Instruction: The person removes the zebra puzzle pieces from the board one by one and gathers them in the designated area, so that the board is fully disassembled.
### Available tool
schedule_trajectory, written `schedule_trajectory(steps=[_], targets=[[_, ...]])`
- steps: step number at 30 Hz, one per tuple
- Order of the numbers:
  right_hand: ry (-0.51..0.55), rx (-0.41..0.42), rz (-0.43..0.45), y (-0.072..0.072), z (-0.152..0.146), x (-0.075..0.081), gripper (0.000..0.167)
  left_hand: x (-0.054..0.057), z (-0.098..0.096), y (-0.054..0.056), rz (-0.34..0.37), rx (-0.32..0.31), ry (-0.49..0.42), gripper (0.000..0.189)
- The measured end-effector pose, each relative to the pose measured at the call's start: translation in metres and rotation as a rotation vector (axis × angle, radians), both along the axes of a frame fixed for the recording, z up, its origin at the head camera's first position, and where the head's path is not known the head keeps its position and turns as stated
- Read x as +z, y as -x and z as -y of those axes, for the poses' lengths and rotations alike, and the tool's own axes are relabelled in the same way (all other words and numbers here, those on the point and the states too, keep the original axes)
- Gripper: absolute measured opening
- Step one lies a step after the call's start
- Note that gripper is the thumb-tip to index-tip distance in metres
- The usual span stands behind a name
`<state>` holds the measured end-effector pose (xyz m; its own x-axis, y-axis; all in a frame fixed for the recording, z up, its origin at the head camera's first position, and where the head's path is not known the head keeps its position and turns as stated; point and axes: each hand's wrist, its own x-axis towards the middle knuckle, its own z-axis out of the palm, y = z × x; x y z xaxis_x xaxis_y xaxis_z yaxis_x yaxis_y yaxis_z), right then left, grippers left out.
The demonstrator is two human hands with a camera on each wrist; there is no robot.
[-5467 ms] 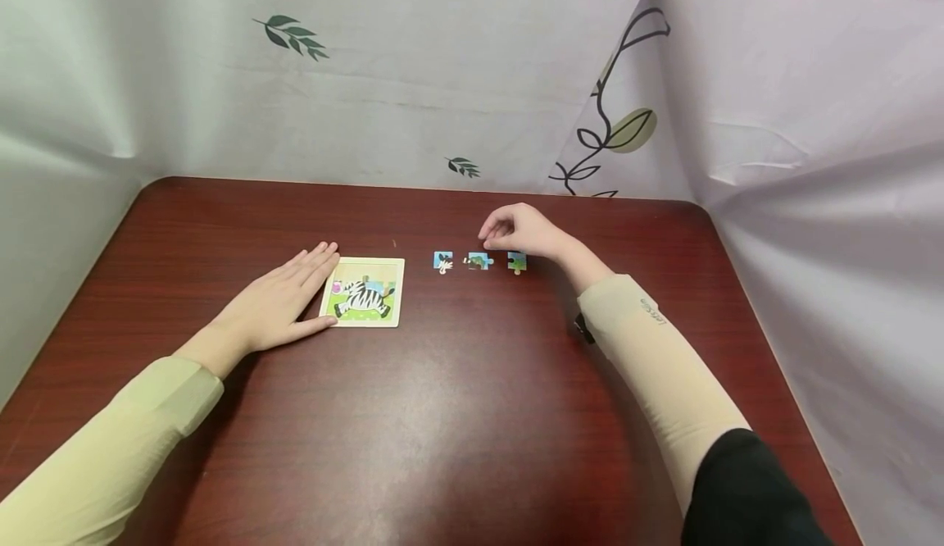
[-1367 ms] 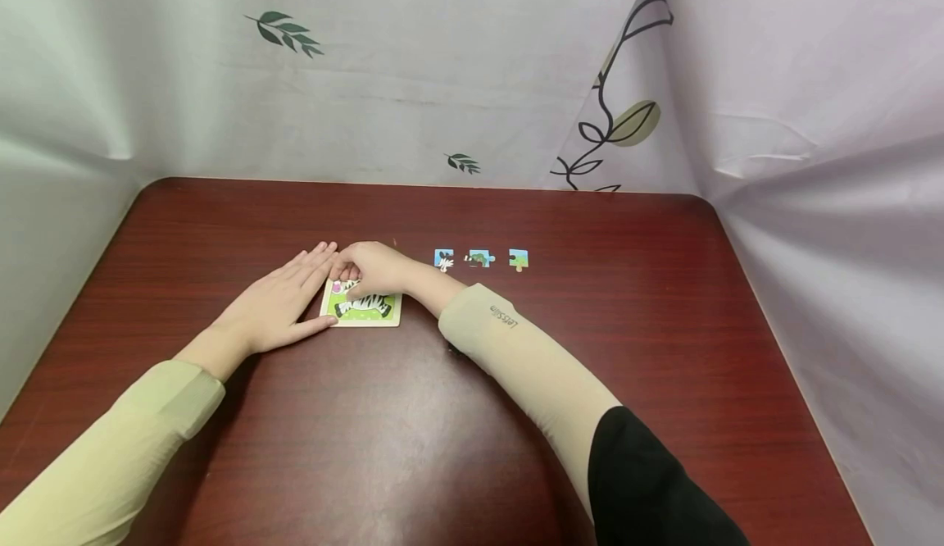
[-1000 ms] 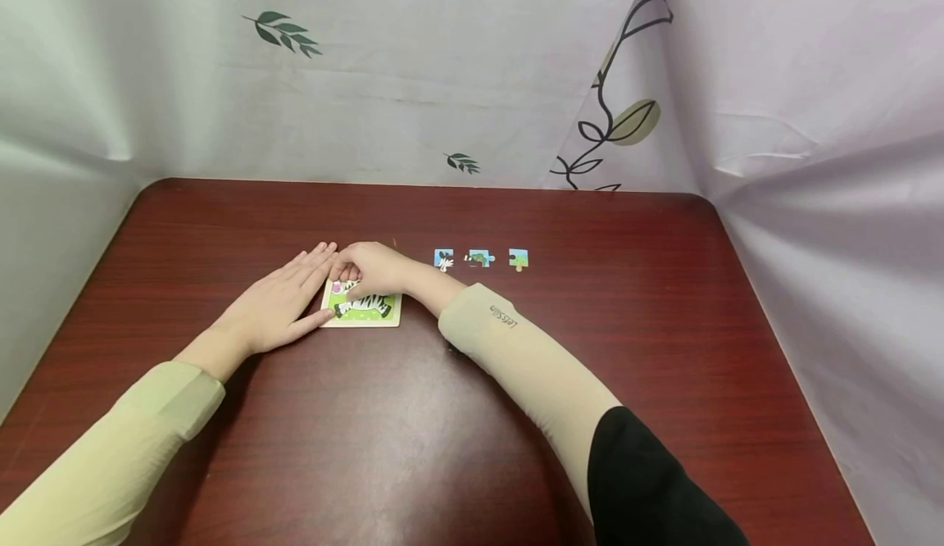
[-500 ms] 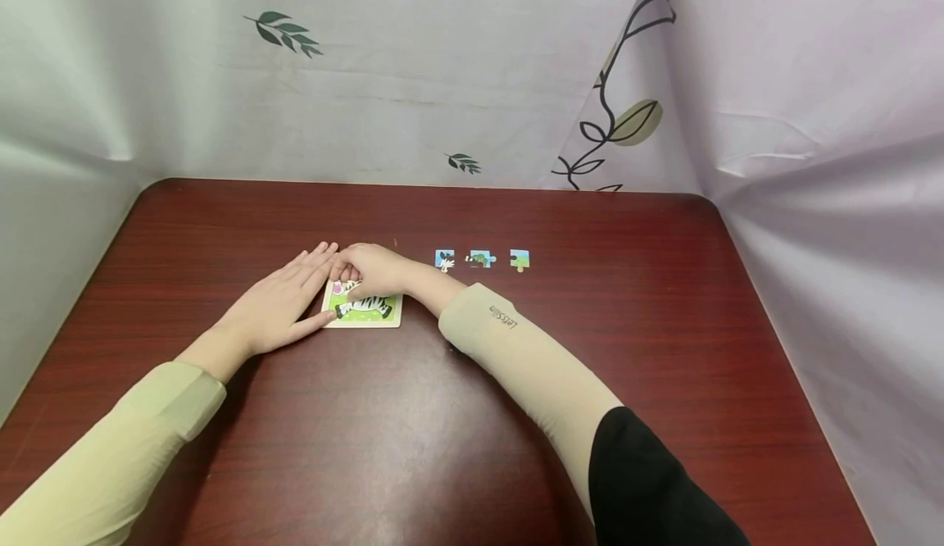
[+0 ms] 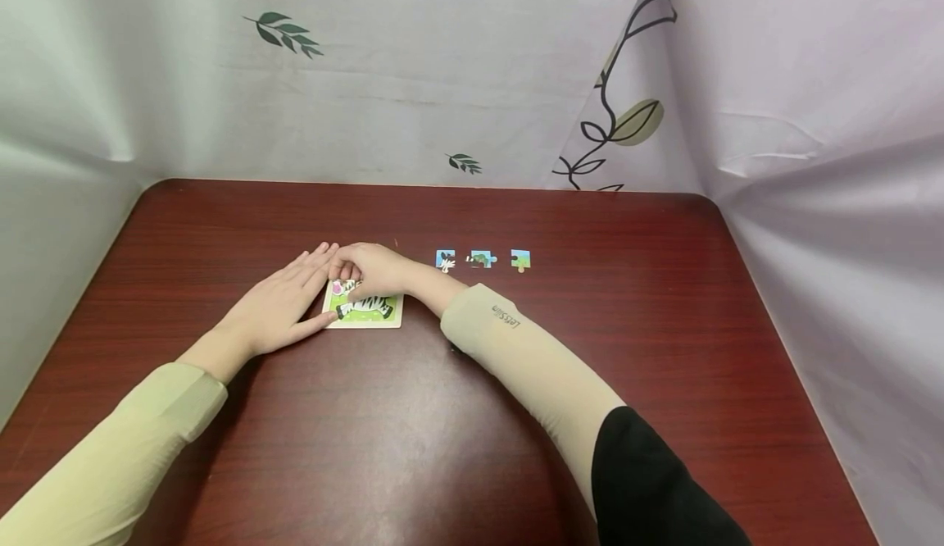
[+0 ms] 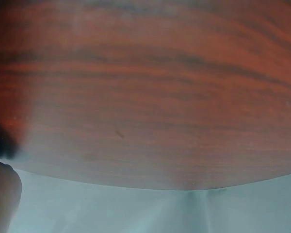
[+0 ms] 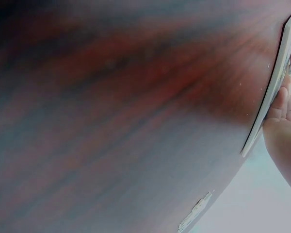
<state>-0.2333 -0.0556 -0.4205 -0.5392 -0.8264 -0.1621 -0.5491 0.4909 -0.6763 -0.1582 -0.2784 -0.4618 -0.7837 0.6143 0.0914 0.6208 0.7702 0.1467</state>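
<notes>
Left sleeve (image 5: 111, 456) pale yellow-green; right sleeve (image 5: 534, 374) beige, 1 line dark lettering (image 5: 506, 316), black fabric (image 5: 656, 480) toward shoulder.

Left hand (image 5: 276, 303) lying flat along a zebra puzzle's (image 5: 367, 313) left edge, right hand (image 5: 378, 269) kinda bent over the top, three loose pieces (image 5: 482, 259) lined up nearby.

Far part of zebra board (image 5: 369, 315) is hidden under R hand (image 5: 378, 270); whether it holds a pc., unconf'd. L hand (image 5: 276, 307) covers part of board's L edge. R wrist view: board & hand cut off; loose pcs. (image 5: 483, 259) blurred, count unclear. L wrist view: skin sliver (image 6: 3, 199) cut off, which hand unk. R sleeve (image 5: 534, 357) lettering blurred.
</notes>
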Motion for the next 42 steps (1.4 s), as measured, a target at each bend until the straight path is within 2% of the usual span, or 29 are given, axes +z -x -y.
schedule_trajectory(steps=[6, 15, 23, 27, 36, 42], targets=[[0.061, -0.019, 0.029, 0.003, -0.002, -0.004, 0.023, 0.0, -0.001, -0.001, 0.007, 0.005, -0.007, 0.087], [0.072, -0.019, 0.036, 0.005, -0.001, -0.006, 0.022, 0.0, -0.001, -0.001, 0.002, 0.003, -0.003, 0.088], [0.165, -0.037, 0.15, 0.009, -0.005, -0.006, 0.019, 0.001, 0.0, -0.001, 0.008, 0.002, -0.01, 0.089], [0.187, -0.045, 0.167, 0.01, -0.007, -0.006, 0.018, 0.002, 0.0, -0.001, 0.011, 0.0, -0.011, 0.088], [0.326, -0.129, 0.229, 0.011, -0.016, 0.0, 0.022, 0.002, 0.001, -0.002, -0.001, -0.005, -0.008, 0.089], [0.335, -0.152, 0.236, 0.011, -0.031, 0.003, 0.022, 0.002, -0.001, -0.002, -0.009, -0.012, 0.001, 0.087]])
